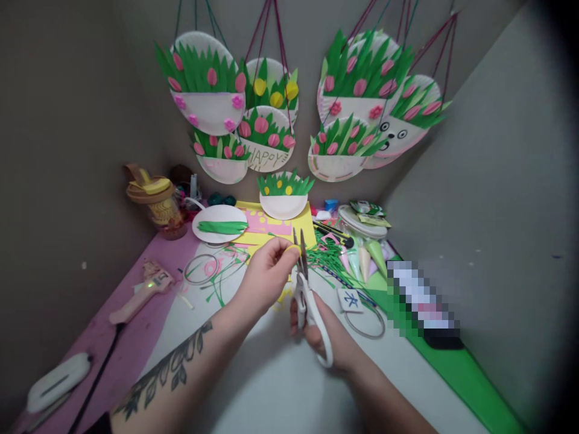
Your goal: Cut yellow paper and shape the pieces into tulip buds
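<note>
My left hand (271, 271) pinches a small piece of yellow paper (295, 248) between thumb and fingers. Gripped in my right hand (323, 328) is a pair of scissors (312, 301) with white handles. Its blades (303, 253) point up and away, parted, right beside the yellow piece; I cannot tell whether they touch it. Beneath the hands, some yellow scraps (283, 297) lie on the white work surface (253, 386). A yellow sheet (305, 226) with a pink cut-out sheet lies just beyond.
Paper-plate baskets (208, 78) hang along the wall on strings. To the left are a glue gun (142, 295), a tumbler (158, 202) and a plate with green strips (220, 224). Green paper shreds (325, 256), piping bags (362, 259) and a blurred-out device (423, 301) lie on the right.
</note>
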Motion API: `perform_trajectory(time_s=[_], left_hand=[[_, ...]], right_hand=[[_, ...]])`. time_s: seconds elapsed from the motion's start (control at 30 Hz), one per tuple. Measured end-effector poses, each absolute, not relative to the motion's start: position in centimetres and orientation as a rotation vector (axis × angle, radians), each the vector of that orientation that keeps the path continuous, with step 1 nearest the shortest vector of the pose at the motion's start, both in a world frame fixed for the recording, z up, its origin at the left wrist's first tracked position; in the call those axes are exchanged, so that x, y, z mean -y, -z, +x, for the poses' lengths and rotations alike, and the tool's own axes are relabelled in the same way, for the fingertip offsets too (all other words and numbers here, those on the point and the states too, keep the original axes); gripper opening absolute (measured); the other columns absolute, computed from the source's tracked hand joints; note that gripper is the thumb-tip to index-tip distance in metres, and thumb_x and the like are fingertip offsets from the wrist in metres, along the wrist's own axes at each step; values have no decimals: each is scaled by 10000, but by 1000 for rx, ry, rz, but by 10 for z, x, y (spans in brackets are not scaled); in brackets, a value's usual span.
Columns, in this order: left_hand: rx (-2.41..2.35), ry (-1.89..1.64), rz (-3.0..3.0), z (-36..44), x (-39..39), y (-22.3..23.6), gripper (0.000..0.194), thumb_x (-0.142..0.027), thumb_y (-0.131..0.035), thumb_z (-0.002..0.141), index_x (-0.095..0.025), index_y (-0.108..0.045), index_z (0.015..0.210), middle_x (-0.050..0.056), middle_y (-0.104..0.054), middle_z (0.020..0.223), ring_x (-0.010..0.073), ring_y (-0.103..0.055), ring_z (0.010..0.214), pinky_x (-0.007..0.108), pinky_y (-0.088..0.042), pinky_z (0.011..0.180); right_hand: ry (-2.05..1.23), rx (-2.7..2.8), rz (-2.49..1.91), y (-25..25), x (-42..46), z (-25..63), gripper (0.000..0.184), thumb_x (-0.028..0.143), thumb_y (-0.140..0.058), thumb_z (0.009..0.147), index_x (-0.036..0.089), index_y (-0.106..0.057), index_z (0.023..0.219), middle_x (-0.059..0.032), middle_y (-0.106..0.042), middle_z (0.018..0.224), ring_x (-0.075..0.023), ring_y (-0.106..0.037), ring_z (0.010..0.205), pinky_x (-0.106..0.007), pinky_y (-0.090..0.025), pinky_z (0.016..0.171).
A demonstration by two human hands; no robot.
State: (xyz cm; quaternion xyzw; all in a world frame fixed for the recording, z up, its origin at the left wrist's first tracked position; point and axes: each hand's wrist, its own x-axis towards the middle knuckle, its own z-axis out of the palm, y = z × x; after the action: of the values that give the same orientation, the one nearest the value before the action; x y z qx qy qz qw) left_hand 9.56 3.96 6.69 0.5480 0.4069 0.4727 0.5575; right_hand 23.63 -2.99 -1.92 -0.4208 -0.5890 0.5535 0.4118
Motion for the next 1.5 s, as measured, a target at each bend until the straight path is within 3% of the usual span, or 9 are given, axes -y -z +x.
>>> perform_trajectory(time_s=[0.43,1.1,1.5], left_hand=[[-941,-1175,1211,103,-33,-61,172,-310,-550,844,-186,-497,739,-81,-409,547,57,-324,457,206,-273,480],[-938,-1140,1277,98,-34,-63,206,-365,-560,841,-189,-501,752,-80,-394,540,65,-315,473,206,-274,486],[-949,-1096,1356,92,-39,-71,206,-368,-573,808,-186,-516,730,-72,-391,568,69,-308,489,207,-271,486]], right_hand=[[-1339,1518,-1079,15,33,234,721,853,-458,646,187,-472,919,-21,-542,752,-145,-488,643,-275,-401,578],[-1362,1558,-1123,10,31,243,743,883,-445,602,201,-475,895,-14,-537,764,-145,-495,639,-278,-410,569],[-1432,1509,-1134,13,29,252,656,800,-562,645,208,-489,919,-4,-534,745,-137,-473,612,-282,-418,553]])
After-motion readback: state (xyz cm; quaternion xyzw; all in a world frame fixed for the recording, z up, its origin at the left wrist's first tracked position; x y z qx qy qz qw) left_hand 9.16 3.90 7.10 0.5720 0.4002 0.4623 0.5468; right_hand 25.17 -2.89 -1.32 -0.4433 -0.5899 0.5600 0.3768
